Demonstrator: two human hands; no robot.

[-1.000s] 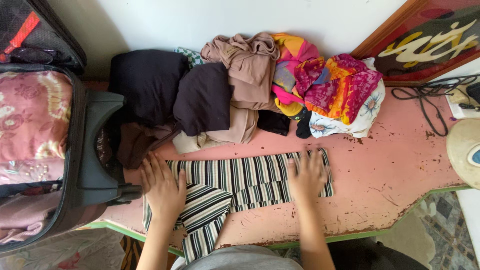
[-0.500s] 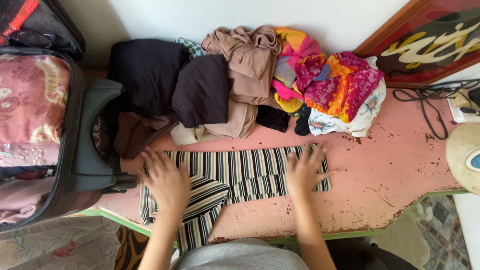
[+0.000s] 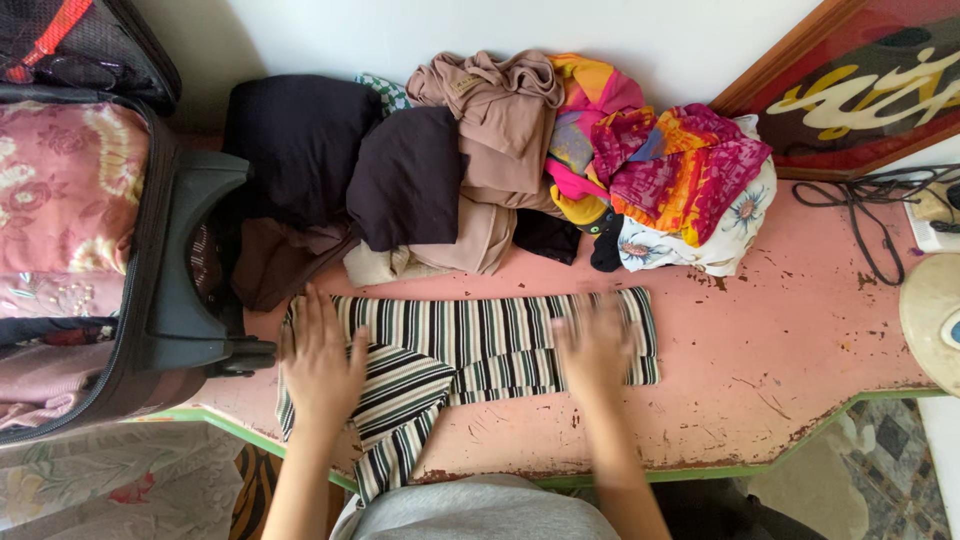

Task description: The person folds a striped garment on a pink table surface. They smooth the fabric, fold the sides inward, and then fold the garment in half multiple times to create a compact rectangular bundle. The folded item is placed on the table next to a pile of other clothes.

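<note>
A worn pink tabletop with a green painted edge [image 3: 800, 330] stands against a white wall [image 3: 300, 35]; its near edge angles away toward the right corner. A heap of crumpled clothes in black, tan and bright pink-orange [image 3: 500, 170] fills the far edge, and an open dark suitcase packed with pink floral fabric [image 3: 90, 240] overlaps the left edge. At the right edge lie a tangled black cable [image 3: 870, 215] and a framed red picture [image 3: 860, 85]. Bare tabletop lies open right of the black-and-white striped garment [image 3: 470, 345], which stretches along the near edge, its left end hanging over it. The left hand [image 3: 320, 365] lies flat on that end, fingers spread wide. The right hand [image 3: 595, 345], blurred, presses flat on the right end, having slid slightly left since half a second ago.
</note>
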